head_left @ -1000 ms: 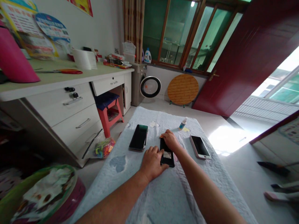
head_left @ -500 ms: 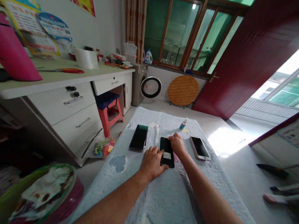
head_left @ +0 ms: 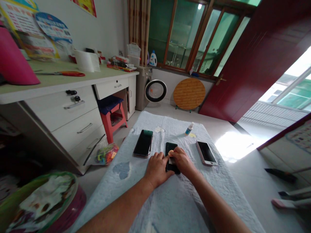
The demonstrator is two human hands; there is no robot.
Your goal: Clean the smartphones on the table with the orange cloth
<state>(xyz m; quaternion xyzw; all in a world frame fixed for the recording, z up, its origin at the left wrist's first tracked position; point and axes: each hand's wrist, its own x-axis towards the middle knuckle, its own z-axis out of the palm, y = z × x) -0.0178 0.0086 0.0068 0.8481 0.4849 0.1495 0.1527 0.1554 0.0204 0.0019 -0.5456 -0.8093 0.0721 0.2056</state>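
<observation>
A black smartphone [head_left: 172,145] lies on the cloth-covered surface, back side up, with a pale label partly covered by fingers. My left hand [head_left: 156,169] holds it by its left and lower edges, thumb at the bottom. Pinched in my right hand [head_left: 182,160] is a small orange piece, like a cloth or pad [head_left: 171,153], pressed against the phone's back; its exact kind is unclear. Left of my hands lies a dark-screened smartphone [head_left: 143,143]. A white-framed smartphone [head_left: 206,153] rests to the right. Behind it stands a small spray bottle [head_left: 189,129].
The pale blue cloth [head_left: 126,197] covers the work surface. To the left are a desk [head_left: 77,81], a red stool [head_left: 113,119] and a bin full of waste [head_left: 77,197]. A washing machine [head_left: 143,90] with its door open and a round wooden tabletop [head_left: 189,94] stand behind.
My right hand has moved from the phone's upper right edge down and left over its back, bringing the orange piece with it. My left hand keeps its place on the phone.
</observation>
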